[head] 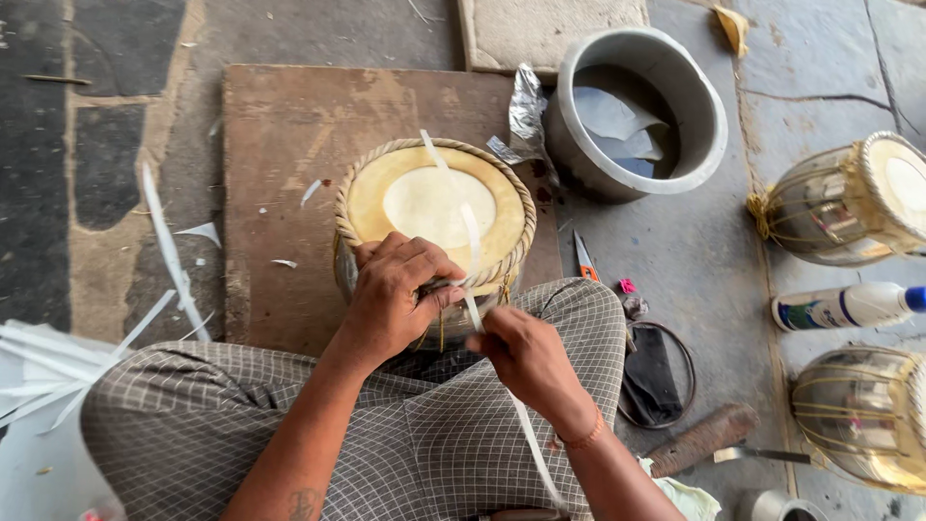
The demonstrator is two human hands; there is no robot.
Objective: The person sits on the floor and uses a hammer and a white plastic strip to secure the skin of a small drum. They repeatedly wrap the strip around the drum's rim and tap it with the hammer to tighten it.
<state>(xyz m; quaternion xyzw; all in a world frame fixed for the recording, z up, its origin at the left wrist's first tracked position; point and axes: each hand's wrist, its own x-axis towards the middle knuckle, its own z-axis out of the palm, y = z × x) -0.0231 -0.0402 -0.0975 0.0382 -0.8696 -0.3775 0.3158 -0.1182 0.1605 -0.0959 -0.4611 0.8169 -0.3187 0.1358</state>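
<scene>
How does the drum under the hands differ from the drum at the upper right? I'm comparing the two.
The near drum stands upright, head facing up; the far drum lies tilted on its side. Both hands hold the near drum's rim with a white strip; nobody touches the far drum. Both have pale heads.

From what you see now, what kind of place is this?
Probably a drum maker's floor workshop: a half-laced drum stands on a wooden board, finished drums wait nearby, and white lacing strips litter the stone floor.
</scene>
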